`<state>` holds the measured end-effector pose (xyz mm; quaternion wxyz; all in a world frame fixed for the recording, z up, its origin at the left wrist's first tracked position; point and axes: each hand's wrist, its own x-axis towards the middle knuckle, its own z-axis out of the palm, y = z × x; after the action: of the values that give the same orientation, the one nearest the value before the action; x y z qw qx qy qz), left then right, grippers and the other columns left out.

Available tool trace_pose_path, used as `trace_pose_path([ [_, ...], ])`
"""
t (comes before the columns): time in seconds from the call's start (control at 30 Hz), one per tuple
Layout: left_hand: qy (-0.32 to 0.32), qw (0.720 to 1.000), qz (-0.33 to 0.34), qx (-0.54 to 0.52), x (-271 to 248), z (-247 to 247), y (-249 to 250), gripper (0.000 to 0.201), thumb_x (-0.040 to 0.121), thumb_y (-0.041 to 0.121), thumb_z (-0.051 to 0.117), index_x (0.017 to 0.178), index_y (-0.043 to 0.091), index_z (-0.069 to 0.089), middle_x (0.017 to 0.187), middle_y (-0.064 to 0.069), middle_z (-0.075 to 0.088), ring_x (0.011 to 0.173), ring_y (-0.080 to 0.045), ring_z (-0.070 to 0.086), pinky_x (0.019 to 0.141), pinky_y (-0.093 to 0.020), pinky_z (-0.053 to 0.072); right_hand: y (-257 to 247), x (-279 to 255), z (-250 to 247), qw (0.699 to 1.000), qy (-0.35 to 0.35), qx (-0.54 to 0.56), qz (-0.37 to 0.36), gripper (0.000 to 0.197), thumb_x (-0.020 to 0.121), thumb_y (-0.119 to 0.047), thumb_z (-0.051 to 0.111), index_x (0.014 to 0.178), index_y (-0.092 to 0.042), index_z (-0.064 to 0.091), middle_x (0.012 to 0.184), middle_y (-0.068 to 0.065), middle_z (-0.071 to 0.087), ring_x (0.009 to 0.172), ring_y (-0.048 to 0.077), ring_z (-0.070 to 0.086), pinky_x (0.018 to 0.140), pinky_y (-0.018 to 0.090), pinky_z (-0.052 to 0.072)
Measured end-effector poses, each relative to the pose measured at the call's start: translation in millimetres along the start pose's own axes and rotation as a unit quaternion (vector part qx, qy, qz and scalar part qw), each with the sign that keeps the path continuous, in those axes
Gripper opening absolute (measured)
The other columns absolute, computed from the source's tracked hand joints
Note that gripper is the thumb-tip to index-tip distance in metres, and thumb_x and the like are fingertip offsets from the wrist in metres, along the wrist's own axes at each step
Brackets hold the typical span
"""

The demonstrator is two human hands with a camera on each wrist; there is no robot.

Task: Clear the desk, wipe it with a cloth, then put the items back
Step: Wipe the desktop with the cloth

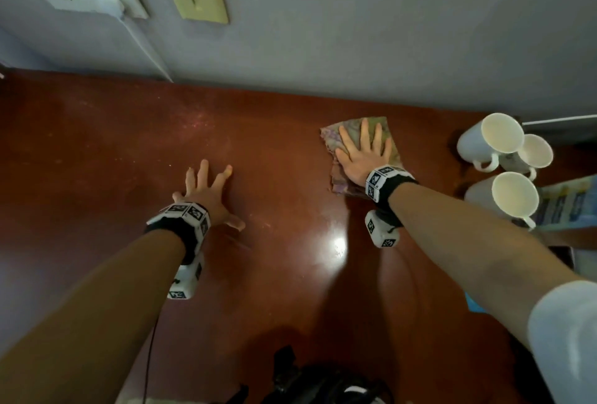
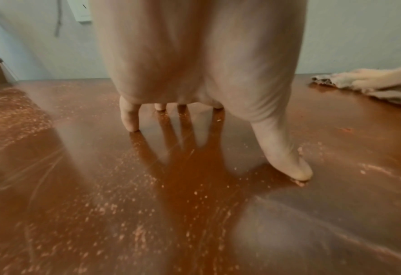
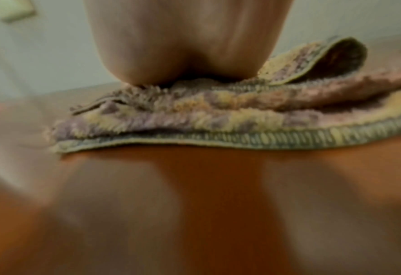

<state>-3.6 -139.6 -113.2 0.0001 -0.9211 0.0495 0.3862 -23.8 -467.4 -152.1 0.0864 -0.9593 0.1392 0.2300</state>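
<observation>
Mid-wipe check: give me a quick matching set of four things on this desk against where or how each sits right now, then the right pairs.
Things:
1. cloth
2. left hand
3. white mugs
4. right hand

States:
A. fingers spread, fingertips on the bare desk
B. grouped at the desk's right end, lying on their sides
C. folded, pinned flat on the desk near the wall
D. pressing flat on the cloth

Pairs: 1-C, 2-A, 3-B, 4-D
</observation>
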Motion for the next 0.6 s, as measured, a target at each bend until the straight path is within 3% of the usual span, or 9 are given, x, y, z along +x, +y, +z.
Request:
trace_pose_path([
  [0.2,0.048,0.998,0.032,0.009,-9.1,12.6,-9.4,0.120,0.067,0.068,0.073,0.151,0.045,-0.010,0.158,-0.001,-0.027,0.147,-0.032,-0.012,0.111,-0.062,0.020,-37.0,-60.5,44.5,0.998,0.024,-0.039,-0.037,0.057,0.100,-0.059,0.013,0.152,-0.046,-0.007,0.162,0.002,-0.021,0.147,0.032,-0.021,0.115,0.057,-0.009],
  [0.47,0.063,0.993,0.087,0.043,-22.2,19.2,-75.4,0.109,0.073,0.061,0.073,0.151,0.046,-0.002,0.158,0.002,-0.027,0.148,-0.029,-0.012,0.112,-0.061,0.020,-158.9,-154.3,109.5,0.987,-0.001,-0.069,-0.145,0.056,0.102,-0.052,0.008,0.154,-0.039,-0.004,0.163,0.005,-0.016,0.148,0.033,-0.017,0.116,0.057,-0.007],
  [0.6,0.064,0.993,0.087,0.049,-19.6,15.7,-107.9,0.110,0.072,0.061,0.073,0.151,0.046,-0.001,0.158,0.002,-0.028,0.147,-0.028,-0.014,0.113,-0.061,0.018,-167.0,-171.6,106.6,0.995,-0.005,0.021,-0.100,0.055,0.105,-0.044,0.008,0.157,-0.030,-0.002,0.162,0.000,-0.019,0.147,0.023,-0.022,0.118,0.054,-0.008],
])
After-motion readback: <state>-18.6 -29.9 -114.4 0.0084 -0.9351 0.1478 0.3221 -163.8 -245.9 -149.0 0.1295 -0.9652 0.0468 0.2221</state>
